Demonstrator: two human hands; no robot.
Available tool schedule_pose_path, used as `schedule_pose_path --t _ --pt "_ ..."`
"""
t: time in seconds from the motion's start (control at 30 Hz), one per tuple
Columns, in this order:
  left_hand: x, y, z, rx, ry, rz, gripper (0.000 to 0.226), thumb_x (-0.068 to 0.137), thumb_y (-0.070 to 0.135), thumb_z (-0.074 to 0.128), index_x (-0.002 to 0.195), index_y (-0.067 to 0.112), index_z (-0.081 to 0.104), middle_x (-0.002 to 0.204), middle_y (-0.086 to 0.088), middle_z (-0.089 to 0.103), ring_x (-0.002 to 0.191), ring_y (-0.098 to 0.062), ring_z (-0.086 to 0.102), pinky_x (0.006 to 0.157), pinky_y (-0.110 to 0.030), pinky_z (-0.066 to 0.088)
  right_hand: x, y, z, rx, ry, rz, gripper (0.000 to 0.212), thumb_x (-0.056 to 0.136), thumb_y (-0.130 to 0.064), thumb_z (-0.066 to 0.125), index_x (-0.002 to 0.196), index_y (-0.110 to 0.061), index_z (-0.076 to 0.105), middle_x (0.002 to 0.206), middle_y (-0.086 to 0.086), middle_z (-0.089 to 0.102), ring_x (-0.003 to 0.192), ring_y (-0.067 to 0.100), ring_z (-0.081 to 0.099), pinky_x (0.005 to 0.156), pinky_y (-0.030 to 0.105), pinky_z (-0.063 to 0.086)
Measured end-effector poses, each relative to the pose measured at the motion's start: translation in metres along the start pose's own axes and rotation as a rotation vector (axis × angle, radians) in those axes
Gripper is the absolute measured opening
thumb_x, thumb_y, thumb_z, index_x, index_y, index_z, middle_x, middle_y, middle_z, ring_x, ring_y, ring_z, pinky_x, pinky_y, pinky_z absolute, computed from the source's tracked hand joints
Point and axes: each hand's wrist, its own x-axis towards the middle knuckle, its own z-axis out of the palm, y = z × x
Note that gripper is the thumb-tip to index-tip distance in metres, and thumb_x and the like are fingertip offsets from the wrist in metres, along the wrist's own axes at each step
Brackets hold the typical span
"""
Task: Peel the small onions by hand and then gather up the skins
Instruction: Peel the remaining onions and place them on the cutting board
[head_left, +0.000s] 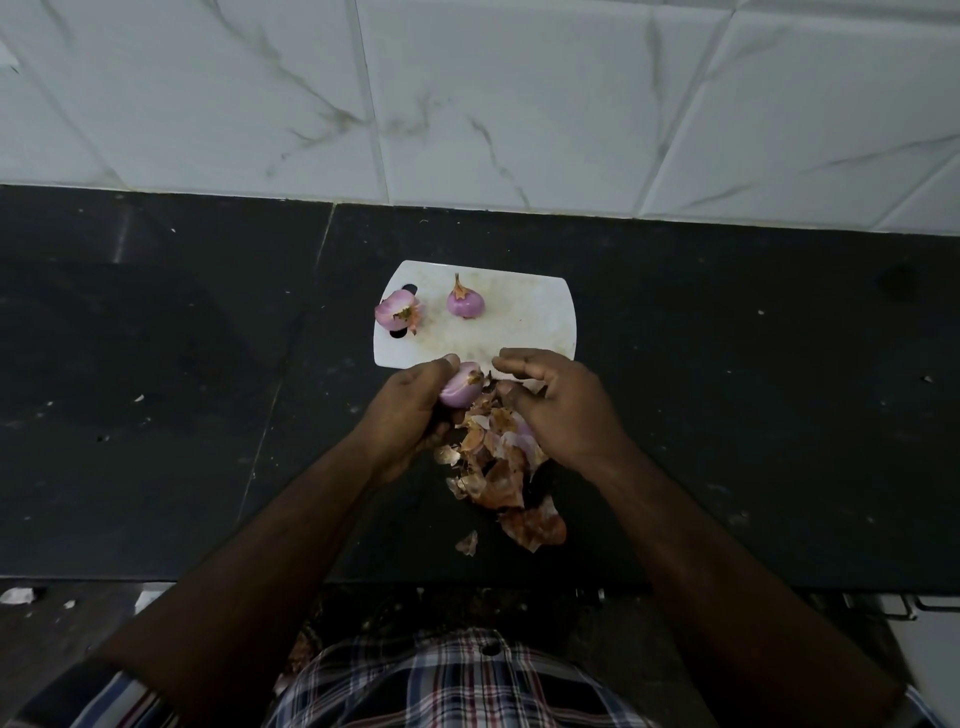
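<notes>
Head view: left hand (410, 410) fingers hold small purple onion (460, 389).
Right hand (561, 405): fingers loosely curled, just right of onion, over brown skins (498, 467).

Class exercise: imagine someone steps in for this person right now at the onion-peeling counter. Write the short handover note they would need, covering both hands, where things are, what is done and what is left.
Left hand: grips a partly peeled onion at the near edge of the white cutting board.
Right hand: fingers curled at that onion's loose skin; whether it pinches any is unclear.
On the board: one peeled onion with its tip still on, and another onion at the left edge with skin scraps clinging.
Skins: loose pile on the black counter between the hands and below.
Left: finish the held onion, clean the left one, gather the skins.
</notes>
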Motion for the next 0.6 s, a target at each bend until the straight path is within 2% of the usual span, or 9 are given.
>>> schedule_pose_path --t 0.07,0.1,0.17,0.23,0.3,0.37,0.43,0.53,0.6 --pt "0.001 -0.001 0.001 0.022 0.008 0.022 0.041 0.104 0.041 0.046 0.087 0.010 0.065 0.060 -0.006 0.054 0.047 -0.013 0.040 0.043 -0.023 0.030 0.000 -0.003 -0.001 -0.034 0.044 -0.025 0.017 0.093 -0.022 0.067 0.106 -0.017 0.077 0.107 -0.004 0.072 0.100 0.006 0.063 0.089 0.024 0.051" --pt "0.002 -0.002 0.002 0.032 0.011 0.036 0.040 0.104 0.041 0.046 0.087 0.010 0.065 0.060 -0.006 0.054 0.048 -0.014 0.040 0.044 -0.024 0.030 0.000 -0.004 -0.001 -0.034 0.067 -0.039 0.015 0.092 -0.020 0.069 0.103 -0.016 0.077 0.100 -0.004 0.072 0.094 0.006 0.065 0.086 0.026 0.053" --pt "0.002 -0.002 0.002 0.046 0.016 0.058 0.038 0.104 0.040 0.047 0.086 0.011 0.064 0.062 -0.005 0.055 0.050 -0.014 0.041 0.045 -0.023 0.032 0.000 -0.005 0.001 0.035 0.065 -0.023 0.025 0.087 -0.009 0.072 0.110 -0.017 0.075 0.097 -0.006 0.072 0.089 0.001 0.065 0.086 0.021 0.054" --pt "0.001 -0.002 0.003 0.050 0.020 0.079 0.037 0.104 0.038 0.047 0.085 0.012 0.063 0.066 -0.006 0.055 0.051 -0.013 0.042 0.045 -0.023 0.033 0.000 -0.005 0.003 0.108 0.007 0.007 0.033 0.085 -0.009 0.074 0.117 -0.016 0.072 0.104 -0.006 0.073 0.090 -0.004 0.064 0.086 0.014 0.053" --pt "0.002 -0.004 0.004 0.046 0.027 0.100 0.037 0.104 0.038 0.048 0.083 0.012 0.063 0.067 -0.007 0.055 0.051 -0.014 0.041 0.045 -0.023 0.032 -0.001 -0.005 0.009 0.066 0.045 -0.046 0.025 0.082 -0.013 0.078 0.108 -0.014 0.076 0.102 -0.004 0.074 0.089 0.001 0.066 0.083 0.016 0.053" --pt "0.003 -0.008 0.009 -0.009 0.058 0.115 0.038 0.104 0.039 0.049 0.082 0.011 0.064 0.066 -0.009 0.055 0.049 -0.014 0.040 0.045 -0.024 0.032 -0.001 -0.003 0.017 0.004 0.154 -0.115 0.010 0.082 -0.013 0.078 0.092 -0.013 0.076 0.088 -0.004 0.072 0.083 0.005 0.065 0.076 0.020 0.053" --pt "0.005 -0.009 0.014 -0.071 0.106 0.128 0.037 0.103 0.041 0.052 0.082 0.013 0.066 0.066 -0.006 0.058 0.050 -0.013 0.045 0.046 -0.025 0.035 -0.002 -0.003 0.023 -0.028 0.200 -0.125 0.004 0.085 -0.012 0.075 0.088 -0.012 0.074 0.085 -0.005 0.071 0.081 0.006 0.064 0.073 0.019 0.052" --pt "0.008 -0.008 0.011 -0.103 0.092 0.164 0.027 0.099 0.038 0.060 0.110 0.015 0.069 0.090 -0.007 0.071 0.068 -0.013 0.065 0.054 -0.024 0.048 -0.001 -0.003 0.019 0.103 0.182 0.008 0.018 0.091 -0.014 0.068 0.108 -0.019 0.072 0.093 -0.010 0.072 0.088 0.000 0.066 0.079 0.017 0.052" --pt "0.008 -0.006 0.002 -0.097 0.007 0.153 0.033 0.095 0.030 0.066 0.126 0.019 0.066 0.108 -0.011 0.072 0.086 -0.019 0.072 0.065 -0.027 0.055 0.001 -0.002 0.009 0.159 0.151 0.100 0.028 0.095 -0.021 0.064 0.122 -0.025 0.068 0.101 -0.013 0.073 0.089 -0.005 0.066 0.080 0.014 0.051"
